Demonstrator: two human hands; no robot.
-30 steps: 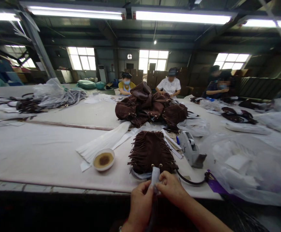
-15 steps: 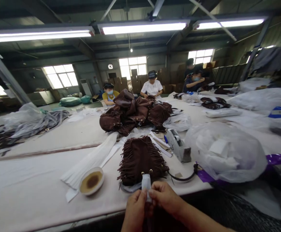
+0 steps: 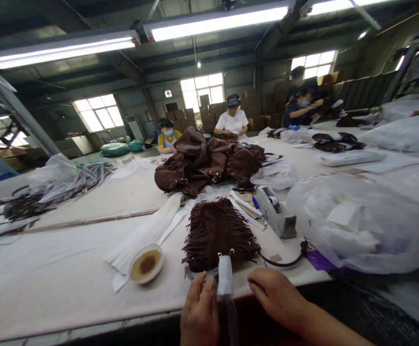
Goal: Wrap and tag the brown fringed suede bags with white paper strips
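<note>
- Here's my left hand [image 3: 200,307], fingers slightly apart, just beside the pale wrapping [image 3: 225,276] that hangs from the near end of the fringed brown bag [image 3: 216,233].
- My right hand [image 3: 279,298] is on the other side, clear of that wrapping, fingers curled in; from this angle I can't tell whether they're apart or pressed together.
- The fringed brown bag lies flat at the near edge of the table [image 3: 68,269], 2 metal rings [image 3: 232,252] showing right by the wrapping.
- Over on the left, a round bowl [image 3: 146,264] with brownish contents sits by the white strips [image 3: 142,240].
- To the right, a grey tape dispenser [image 3: 277,214], with a blue pen [image 3: 255,202] beside it and a big clear plastic bag [image 3: 361,226] beyond.
- Behind, brown bags [image 3: 209,161] lie heaped, and a person in white [image 3: 232,120] works past them.
</note>
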